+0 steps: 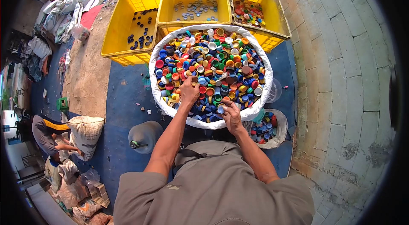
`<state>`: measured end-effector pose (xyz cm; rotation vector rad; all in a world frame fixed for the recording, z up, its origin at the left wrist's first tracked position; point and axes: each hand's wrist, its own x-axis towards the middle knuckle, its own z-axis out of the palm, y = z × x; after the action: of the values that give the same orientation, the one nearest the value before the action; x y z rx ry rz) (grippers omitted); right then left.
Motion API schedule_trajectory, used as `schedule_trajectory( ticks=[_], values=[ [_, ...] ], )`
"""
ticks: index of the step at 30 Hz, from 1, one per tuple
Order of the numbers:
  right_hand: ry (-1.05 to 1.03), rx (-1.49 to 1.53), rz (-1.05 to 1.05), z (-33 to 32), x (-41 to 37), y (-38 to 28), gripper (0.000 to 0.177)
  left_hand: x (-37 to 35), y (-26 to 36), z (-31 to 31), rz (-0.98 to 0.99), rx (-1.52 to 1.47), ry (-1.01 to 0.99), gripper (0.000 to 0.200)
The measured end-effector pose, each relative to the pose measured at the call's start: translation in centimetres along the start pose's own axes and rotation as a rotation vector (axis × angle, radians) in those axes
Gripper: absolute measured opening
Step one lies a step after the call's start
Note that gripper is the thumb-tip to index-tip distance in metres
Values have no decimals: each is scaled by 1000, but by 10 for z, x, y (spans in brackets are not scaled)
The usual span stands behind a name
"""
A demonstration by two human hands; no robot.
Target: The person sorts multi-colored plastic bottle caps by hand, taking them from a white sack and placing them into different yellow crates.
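Note:
A round container with a white cloth rim (266, 71) is heaped with bottle caps (217, 61) of many colours. Over the lower left of the heap is my left hand (189, 90), its fingers closed around a yellowish cap (194, 83). My right hand (231, 115) is at the near right side of the heap, with a whitish-blue cap (221, 108) pinched between its fingertips. Behind the container stand three yellow crates: the left crate (111, 33) holds dark caps, the middle crate (164, 1) pale caps, and the right crate (279, 16) mixed red, orange and green caps.
A smaller white sack (282, 127) with caps lies at the right, near a grey block wall (341, 76). At the left are a clear jug (145, 137), a green object (62, 104) and another person (47, 133) beside a large sack (86, 133).

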<state>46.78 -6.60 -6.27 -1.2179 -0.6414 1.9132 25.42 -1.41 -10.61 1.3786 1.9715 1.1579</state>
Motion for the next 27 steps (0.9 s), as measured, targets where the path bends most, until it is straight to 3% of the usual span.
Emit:
schedule_trajectory(
  ticks=[5,8,17,21,22,24,27],
  values=[
    [-14,279,32,-24,-13,-8,36,8,1,14,190,162,-5,31],
    [10,302,36,-32,-13,-7,35,4,13,11,173,208,-83,34],
    [48,233,26,-28,-5,-3,22,-3,1,11,119,292,30,26],
    [112,103,71,-14,7,-6,27,-15,14,-17,-359,-312,-54,31],
    [98,38,59,-10,11,-7,29,-19,12,-20,-447,-693,-74,30],
    [78,-141,29,-1,26,-7,29,-29,10,-36,-592,-1008,-111,30],
    [98,-446,-185,31,48,-5,30,-42,14,-61,-666,-1276,-81,26]
  ],
)
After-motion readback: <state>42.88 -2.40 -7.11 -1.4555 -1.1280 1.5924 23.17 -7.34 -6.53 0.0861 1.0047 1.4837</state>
